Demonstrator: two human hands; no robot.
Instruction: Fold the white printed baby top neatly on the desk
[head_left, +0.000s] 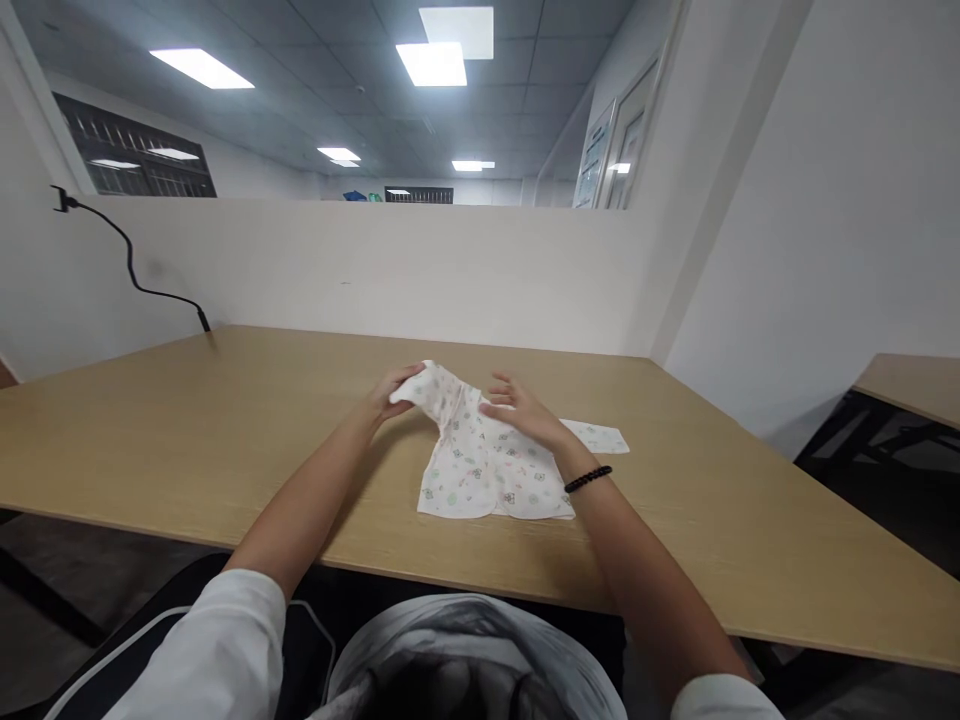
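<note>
A small white baby shirt (480, 460) with a coloured print lies front up on the wooden table. My left hand (395, 392) grips the end of its left sleeve and lifts it off the tabletop, the fingers partly hidden by the cloth. Over the shirt's upper front is my right hand (521, 408), its fingers spread and somewhat blurred, holding nothing; whether it touches the cloth I cannot tell. The other sleeve (600, 437) stretches flat to the right, beyond my right wrist.
The wooden table (262, 420) ends at a low white partition (420, 275). A black flexible phone holder (131, 262) rises from its back left corner. Another table (915, 395) stands to the right.
</note>
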